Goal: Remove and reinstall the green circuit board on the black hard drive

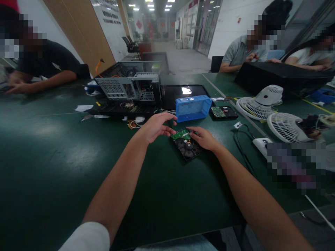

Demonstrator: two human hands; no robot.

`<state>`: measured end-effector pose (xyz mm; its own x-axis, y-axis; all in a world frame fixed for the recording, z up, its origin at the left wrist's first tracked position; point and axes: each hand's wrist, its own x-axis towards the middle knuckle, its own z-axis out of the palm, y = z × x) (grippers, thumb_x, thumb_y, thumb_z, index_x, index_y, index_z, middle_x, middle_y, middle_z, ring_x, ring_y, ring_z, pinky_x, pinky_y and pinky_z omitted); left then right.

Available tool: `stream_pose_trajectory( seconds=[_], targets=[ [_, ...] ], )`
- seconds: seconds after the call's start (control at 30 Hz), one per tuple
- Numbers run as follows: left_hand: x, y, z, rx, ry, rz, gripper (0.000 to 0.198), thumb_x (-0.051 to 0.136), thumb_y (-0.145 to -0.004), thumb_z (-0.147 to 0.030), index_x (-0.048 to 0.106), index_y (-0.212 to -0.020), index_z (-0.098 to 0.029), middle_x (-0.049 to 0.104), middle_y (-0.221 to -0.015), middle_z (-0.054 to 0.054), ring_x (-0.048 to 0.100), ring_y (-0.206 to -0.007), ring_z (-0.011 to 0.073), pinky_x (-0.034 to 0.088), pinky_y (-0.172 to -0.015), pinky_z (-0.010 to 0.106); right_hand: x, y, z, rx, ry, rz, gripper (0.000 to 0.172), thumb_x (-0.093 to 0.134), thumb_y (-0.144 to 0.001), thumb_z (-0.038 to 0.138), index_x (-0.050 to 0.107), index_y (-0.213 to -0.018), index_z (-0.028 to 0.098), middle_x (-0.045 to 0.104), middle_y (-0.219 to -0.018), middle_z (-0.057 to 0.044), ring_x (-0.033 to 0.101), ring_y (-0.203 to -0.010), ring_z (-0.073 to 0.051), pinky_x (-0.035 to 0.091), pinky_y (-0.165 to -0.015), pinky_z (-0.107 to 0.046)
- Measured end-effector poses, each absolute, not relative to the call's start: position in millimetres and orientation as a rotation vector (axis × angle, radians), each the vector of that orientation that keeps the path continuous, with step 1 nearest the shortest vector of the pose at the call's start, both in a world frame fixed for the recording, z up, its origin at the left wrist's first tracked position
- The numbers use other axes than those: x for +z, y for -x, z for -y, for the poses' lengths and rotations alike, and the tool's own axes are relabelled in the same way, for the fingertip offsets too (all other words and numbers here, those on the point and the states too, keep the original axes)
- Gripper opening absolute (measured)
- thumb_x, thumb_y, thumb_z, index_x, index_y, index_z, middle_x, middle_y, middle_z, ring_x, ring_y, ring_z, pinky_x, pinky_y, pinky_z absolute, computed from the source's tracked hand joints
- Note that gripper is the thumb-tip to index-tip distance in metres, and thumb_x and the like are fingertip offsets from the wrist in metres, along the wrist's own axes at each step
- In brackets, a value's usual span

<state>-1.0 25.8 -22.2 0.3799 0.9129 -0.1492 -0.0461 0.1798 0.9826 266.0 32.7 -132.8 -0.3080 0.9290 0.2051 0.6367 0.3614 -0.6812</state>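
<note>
Lying on the desk (162, 195), the drive (188, 148) and its board (181, 135) are between the left hand (158, 128), thumb and fingers parted, seemingly empty, and the right hand (205, 138), fingers on the board, grip unclear. Beyond both sits a bin (192, 111).

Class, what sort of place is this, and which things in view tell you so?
Probably an electronics workroom: an opened computer case, a hard drive underside up, and white fan grilles share a large green table.
</note>
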Motion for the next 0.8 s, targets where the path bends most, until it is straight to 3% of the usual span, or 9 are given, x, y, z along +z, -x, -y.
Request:
stream_pose_trajectory(
  seconds=[0.13, 0.3, 0.57, 0.8],
  targets=[
    [-24.4, 0.0, -27.2, 0.867, -1.154, -0.962, 0.028, 0.064, -0.086, -0.038, 0.061, -0.104, -0.016, 0.071, -0.105, 0.014, 0.073, -0.067, 0.0220, 0.053, -0.053, 0.027, -133.1, -266.5, -35.2, 0.616, 1.324, 2.095, 0.037, 0.056, -0.097, 0.033, 0.068, -0.132, 0.026, 0.071, -0.119, -0.008, 0.065, -0.103, -0.023, 0.050, -0.094, -0.038],
    [-26.2, -0.4, -27.6, 0.863, -1.156, -0.945, 0.028, 0.064, -0.087, -0.039, 0.057, -0.103, -0.017, 0.072, -0.109, 0.016, 0.075, -0.071, 0.0250, 0.054, -0.054, 0.029, -132.1, -266.6, -34.7, 0.627, 1.340, 2.091, 0.037, 0.054, -0.099, 0.033, 0.067, -0.133, 0.026, 0.070, -0.122, -0.008, 0.064, -0.108, -0.024, 0.050, -0.097, -0.039],
    [-24.6, -1.0, -25.8, 0.868, -1.163, -0.939, 0.029, 0.066, -0.086, -0.042, 0.065, -0.102, -0.018, 0.068, -0.107, 0.011, 0.072, -0.069, 0.0190, 0.053, -0.054, 0.026, -131.4, -264.7, -32.6, 0.655, 1.339, 2.018, 0.037, 0.049, -0.100, 0.033, 0.066, -0.132, 0.026, 0.068, -0.131, -0.007, 0.063, -0.118, -0.024, 0.047, -0.105, -0.042],
    [-25.4, 1.2, -27.5, 0.870, -1.196, -0.946, 0.027, 0.068, -0.085, -0.042, 0.070, -0.097, -0.017, 0.067, -0.108, 0.011, 0.071, -0.068, 0.0173, 0.052, -0.054, 0.025, -131.9, -265.5, -32.7, 0.636, 1.417, 1.980, 0.035, 0.050, -0.099, 0.033, 0.068, -0.127, 0.022, 0.072, -0.122, -0.008, 0.067, -0.108, -0.025, 0.049, -0.099, -0.041]
  ],
)
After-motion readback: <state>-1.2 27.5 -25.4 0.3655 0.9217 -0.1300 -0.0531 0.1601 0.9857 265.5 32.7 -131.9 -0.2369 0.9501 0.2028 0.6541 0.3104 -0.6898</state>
